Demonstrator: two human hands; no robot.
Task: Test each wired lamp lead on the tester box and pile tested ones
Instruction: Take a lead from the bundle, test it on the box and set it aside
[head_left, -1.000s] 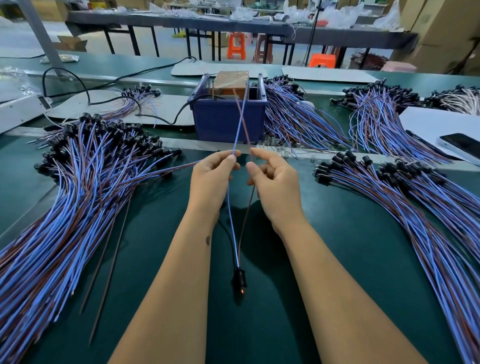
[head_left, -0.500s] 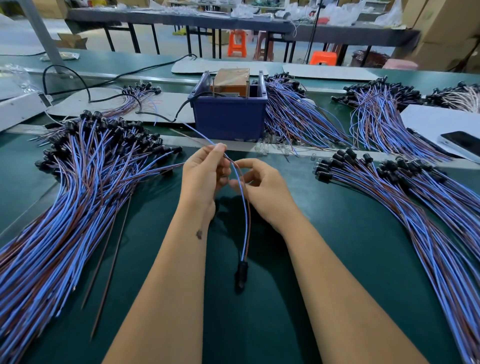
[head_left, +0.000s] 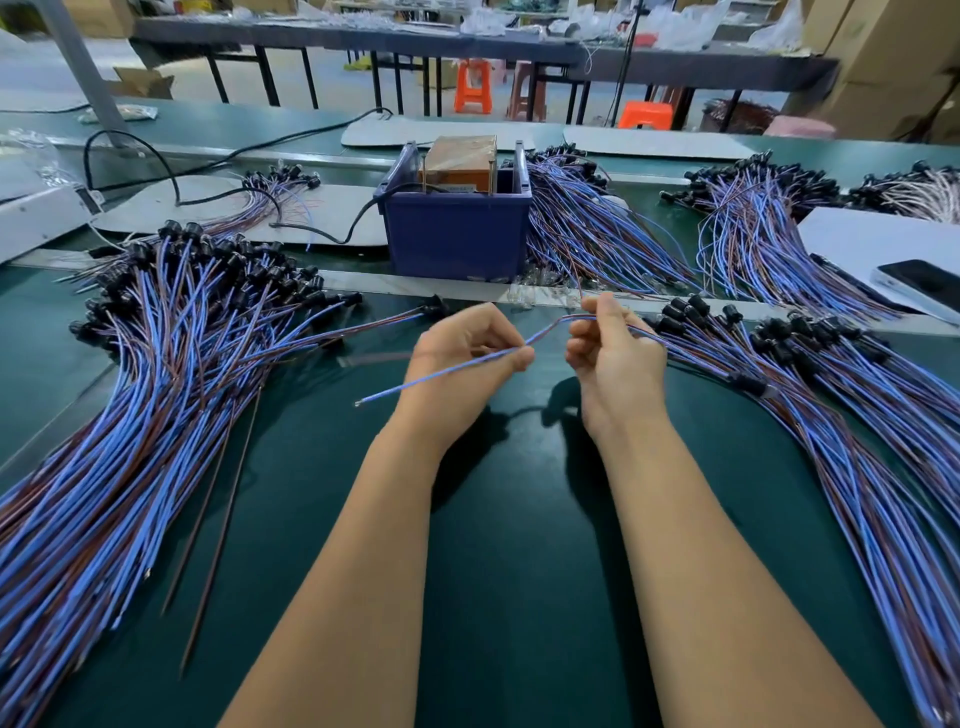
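left hand (head_left: 462, 348) pinched blue-brown lamp lead (head_left: 447, 370) mid-bench, bare end pointing left | right hand (head_left: 613, 353) curled round same lead | tester box (head_left: 457, 228) far centre | lead piles left (head_left: 156, 395) and right (head_left: 857, 441)

Blue-and-brown leads (head_left: 130, 415), blue tester box (head_left: 457, 239)

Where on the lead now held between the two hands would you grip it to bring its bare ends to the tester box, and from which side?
Grip the lead on its insulated wires just behind the stripped tip, from above. The tip juts free to the left hand's left, clear of the left pile, so a pinch there should steer it to the tester box.
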